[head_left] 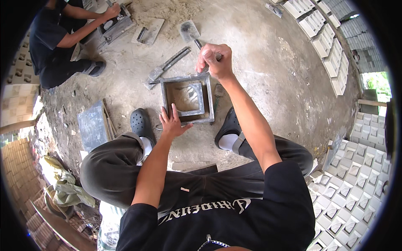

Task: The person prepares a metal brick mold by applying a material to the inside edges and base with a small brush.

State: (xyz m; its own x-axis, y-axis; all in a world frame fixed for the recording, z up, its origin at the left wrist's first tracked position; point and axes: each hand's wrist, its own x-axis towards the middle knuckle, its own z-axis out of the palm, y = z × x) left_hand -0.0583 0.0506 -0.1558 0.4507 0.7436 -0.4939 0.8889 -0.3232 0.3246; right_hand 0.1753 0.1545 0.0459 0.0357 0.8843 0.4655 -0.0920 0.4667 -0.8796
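Observation:
A square grey mould frame (211, 100) sits on the floor between my feet. Inside it is a smaller, tilted square frame (201, 104) around a sandy, pale-streaked middle. My left hand (171, 124) lies on the near-left part of the mould, fingers spread and touching its edge. Above the mould's far right corner, my right hand (217, 62) is closed around a dark-handled tool (197, 42); the fist hides much of it, so its kind is unclear. Just beyond the mould, long dark metal bars (172, 60) lie slantwise on the floor.
A flat grey plate (189, 31) and a board with a handle (148, 31) lie farther off. At far left another person (63, 37) works over a box-like mould (115, 27). Pale blocks (324, 39) line the right, patterned blocks (347, 184) stand nearer; leaning sheets (94, 125) stand left.

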